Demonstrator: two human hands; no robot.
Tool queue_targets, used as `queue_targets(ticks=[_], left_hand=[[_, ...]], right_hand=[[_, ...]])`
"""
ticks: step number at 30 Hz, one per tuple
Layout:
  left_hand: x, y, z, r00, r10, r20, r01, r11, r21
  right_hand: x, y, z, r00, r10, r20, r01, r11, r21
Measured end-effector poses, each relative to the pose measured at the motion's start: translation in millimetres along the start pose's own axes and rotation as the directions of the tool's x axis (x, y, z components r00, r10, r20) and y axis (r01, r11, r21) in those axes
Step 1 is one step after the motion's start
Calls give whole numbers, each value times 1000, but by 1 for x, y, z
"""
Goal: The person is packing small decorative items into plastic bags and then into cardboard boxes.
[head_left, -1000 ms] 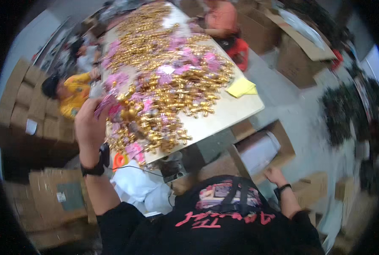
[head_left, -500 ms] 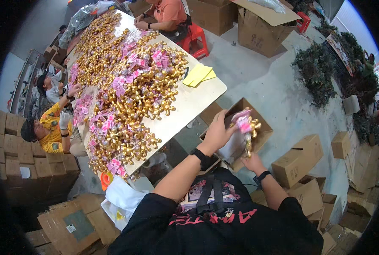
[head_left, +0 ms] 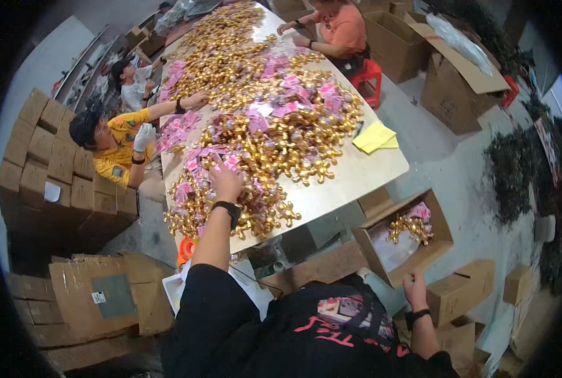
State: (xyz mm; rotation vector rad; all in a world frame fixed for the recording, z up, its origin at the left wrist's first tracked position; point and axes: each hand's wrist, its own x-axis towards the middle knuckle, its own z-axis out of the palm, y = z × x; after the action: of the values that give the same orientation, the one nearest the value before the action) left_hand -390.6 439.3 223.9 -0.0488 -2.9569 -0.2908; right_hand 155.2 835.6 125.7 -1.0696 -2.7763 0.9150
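Note:
My left hand (head_left: 226,181) is over the near part of a big pile of shiny gold balloon-like figures (head_left: 300,148) with pink tags. Its fingers are stretched out and touch the pink tags (head_left: 225,159); the fingertips are partly lost among them. Close to the near side of an open cardboard box (head_left: 441,242), my right hand (head_left: 414,290) is curled into a fist, and no object shows in it. Inside that box lies a small bunch of gold figures (head_left: 413,228) with a pink tag, beside a clear plastic liner (head_left: 391,247).
The pile covers much of a pale table (head_left: 382,170), with yellow paper (head_left: 375,137) at its right edge. An orange tape roll (head_left: 186,251) sits by the near corner. Co-workers in yellow (head_left: 120,142), white and orange (head_left: 343,30) are around the table. Cardboard boxes (head_left: 467,286) stand around.
My left hand has left the box and reached across to the pile. The gold bunch, held up before, now lies in the box. My right hand has drawn back into a fist; the view has shifted left.

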Motion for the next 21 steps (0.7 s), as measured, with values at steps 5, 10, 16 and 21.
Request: queue_targets(ticks=[5, 10, 16, 21], left_hand=[[53, -80, 9, 974, 2, 224, -23, 996, 88], [54, -105, 61, 951, 292, 104, -304, 944, 129], [83, -112, 28, 948, 286, 136, -250, 939, -235], [109, -119, -44, 860, 362, 359, -65, 776, -627]], right_hand=[[-30, -45, -2, 998, -56, -7, 56, 998, -1], [-45, -73, -8, 991, 74, 114, -71, 997, -29], [-41, -66, -5, 982, 145, 119, -149, 988, 27], [-20, -64, -4, 991, 69, 116, -66, 997, -26]])
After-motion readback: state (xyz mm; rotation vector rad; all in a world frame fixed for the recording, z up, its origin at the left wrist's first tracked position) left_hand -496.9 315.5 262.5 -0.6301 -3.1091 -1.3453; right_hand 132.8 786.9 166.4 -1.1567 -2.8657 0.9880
